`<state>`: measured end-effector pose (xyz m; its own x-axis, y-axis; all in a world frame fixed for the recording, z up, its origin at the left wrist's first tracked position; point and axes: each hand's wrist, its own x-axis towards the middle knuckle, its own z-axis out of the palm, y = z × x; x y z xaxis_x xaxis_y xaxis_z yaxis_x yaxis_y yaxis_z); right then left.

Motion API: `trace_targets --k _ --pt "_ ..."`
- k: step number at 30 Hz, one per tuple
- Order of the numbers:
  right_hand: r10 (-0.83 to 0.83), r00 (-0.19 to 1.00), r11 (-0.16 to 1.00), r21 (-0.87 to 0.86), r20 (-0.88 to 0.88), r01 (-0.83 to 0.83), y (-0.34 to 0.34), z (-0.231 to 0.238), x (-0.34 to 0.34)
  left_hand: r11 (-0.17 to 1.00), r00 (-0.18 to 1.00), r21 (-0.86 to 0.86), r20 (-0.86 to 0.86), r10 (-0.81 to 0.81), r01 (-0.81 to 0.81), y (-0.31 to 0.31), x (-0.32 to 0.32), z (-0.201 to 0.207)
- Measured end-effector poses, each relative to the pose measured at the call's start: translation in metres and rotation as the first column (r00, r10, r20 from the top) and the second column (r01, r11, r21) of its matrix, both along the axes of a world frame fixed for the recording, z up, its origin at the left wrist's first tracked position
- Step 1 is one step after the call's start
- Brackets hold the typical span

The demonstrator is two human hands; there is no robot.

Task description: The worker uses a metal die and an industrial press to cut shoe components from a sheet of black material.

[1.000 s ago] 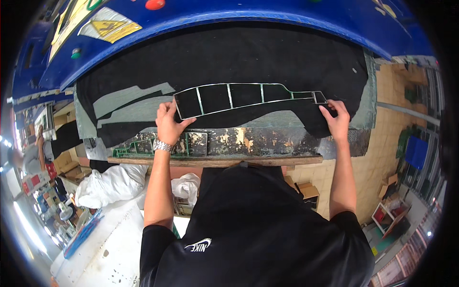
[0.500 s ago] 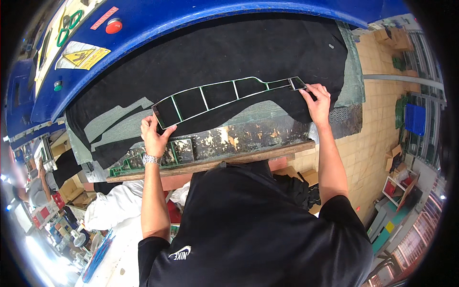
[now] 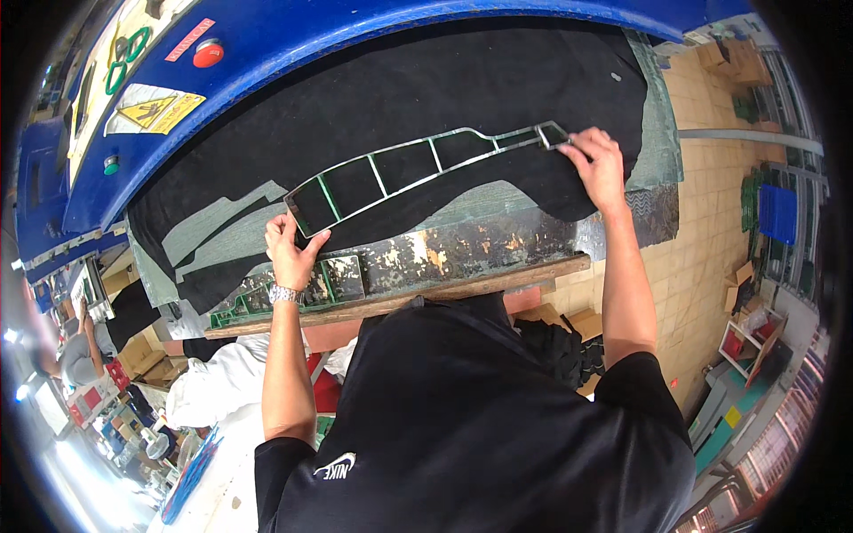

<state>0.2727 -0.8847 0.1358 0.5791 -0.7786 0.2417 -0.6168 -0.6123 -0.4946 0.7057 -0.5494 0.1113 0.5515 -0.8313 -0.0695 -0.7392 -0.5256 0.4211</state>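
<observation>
Left hand [image 3: 293, 258]: fingers pinch the wide lower-left end of a long metal frame [image 3: 378, 176], thumb on its near edge. Right hand [image 3: 600, 169]: thumb and fingers are closed on the narrow far-right end. The frame, divided by crossbars, lies slantwise over black cloth [image 3: 382, 89]; whether it rests fully flat cannot be told. Grey-green sheeting [image 3: 480, 202] shows at the cloth's near edge. A second, green-barred frame [image 3: 328, 279] sits on the worn bench [image 3: 435, 253], beside the left wrist. A blue machine [image 3: 373, 35] borders the cloth's far side.
</observation>
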Motion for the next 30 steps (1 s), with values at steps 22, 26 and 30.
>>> trace_targets --k 22,26,30 --pt "-0.118 0.99 0.98 0.167 0.074 0.105 0.016 -0.028 -0.008 0.997 0.999 0.077 -0.048 0.002 0.002 0.006 -0.001 0.011" --pt "-0.067 0.997 0.981 0.184 0.047 0.058 0.015 -0.025 -0.016 0.98 0.98 -0.016 0.039 -0.196 0.197 0.014 0.009 0.041" --pt "-0.162 0.983 0.969 0.205 0.091 0.141 0.028 -0.016 -0.008 0.888 0.908 0.196 -0.034 -0.417 0.415 0.057 0.013 0.077"
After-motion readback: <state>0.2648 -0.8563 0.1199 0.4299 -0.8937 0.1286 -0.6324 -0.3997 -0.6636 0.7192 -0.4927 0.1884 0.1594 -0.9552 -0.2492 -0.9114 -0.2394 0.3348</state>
